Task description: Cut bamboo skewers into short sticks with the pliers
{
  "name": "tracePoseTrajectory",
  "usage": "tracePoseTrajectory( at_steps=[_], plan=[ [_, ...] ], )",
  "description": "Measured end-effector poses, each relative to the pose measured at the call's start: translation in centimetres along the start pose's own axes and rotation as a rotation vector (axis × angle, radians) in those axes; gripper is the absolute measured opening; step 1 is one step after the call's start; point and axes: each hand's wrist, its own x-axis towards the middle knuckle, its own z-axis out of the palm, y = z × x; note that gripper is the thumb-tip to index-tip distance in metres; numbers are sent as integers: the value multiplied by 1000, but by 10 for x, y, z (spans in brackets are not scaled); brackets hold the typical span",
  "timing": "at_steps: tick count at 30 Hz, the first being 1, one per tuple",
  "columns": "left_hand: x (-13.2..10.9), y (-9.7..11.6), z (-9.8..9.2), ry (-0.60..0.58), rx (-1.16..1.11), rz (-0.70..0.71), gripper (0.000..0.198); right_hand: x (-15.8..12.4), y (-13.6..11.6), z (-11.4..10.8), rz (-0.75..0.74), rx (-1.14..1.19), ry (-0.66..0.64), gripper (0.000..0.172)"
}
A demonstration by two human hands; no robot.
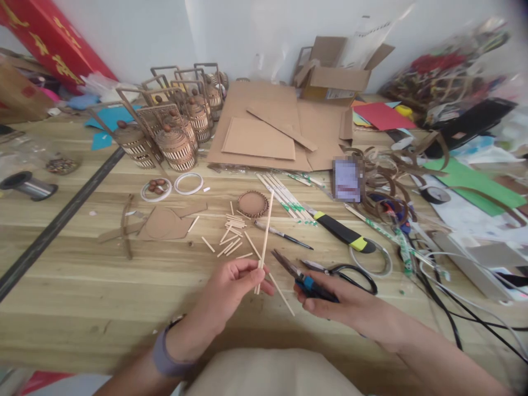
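My left hand (241,283) pinches a long thin wooden stick (267,231) upright, with the end of a shorter piece beside it at the fingertips. Another long stick (282,294) slants behind those fingers; I cannot tell whether they touch it. In my right hand (338,297) is a pair of pliers (289,265) with blue and black handles, its jaws pointing toward the held stick but apart from it. Short cut sticks (233,225) lie scattered beyond my left hand, near a round cardboard piece with a braided brown rim (252,204).
Black-handled scissors (352,276), a utility knife (344,232), a tape roll (388,258) and a pen (284,235) lie to the right. Lidded stick-walled baskets (177,148) stand at the back left. Cardboard sheets (259,137) and coiled brown strips (383,170) lie farther back.
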Motion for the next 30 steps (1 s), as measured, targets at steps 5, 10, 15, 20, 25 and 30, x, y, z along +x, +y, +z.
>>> tracePoseTrajectory(
  at_steps=[5,10,15,20,25,30],
  plan=[
    [-2,1,5,-96,21,-54,27,0,-5,1,71,118,-192,37],
    [-3,1,11,-189,-38,-36,23,7,-14,4,31,152,-258,25],
    [-3,-1,12,-247,-81,-23,21,11,-22,4,-30,169,-344,23],
    [-1,-1,12,-248,-70,-21,23,13,-26,4,-51,149,-336,21],
    [0,-1,11,-249,-51,-21,24,15,-25,4,-57,104,-352,23],
    [0,-2,11,-267,-73,-7,24,15,-28,4,-57,90,-336,23]
  ],
)
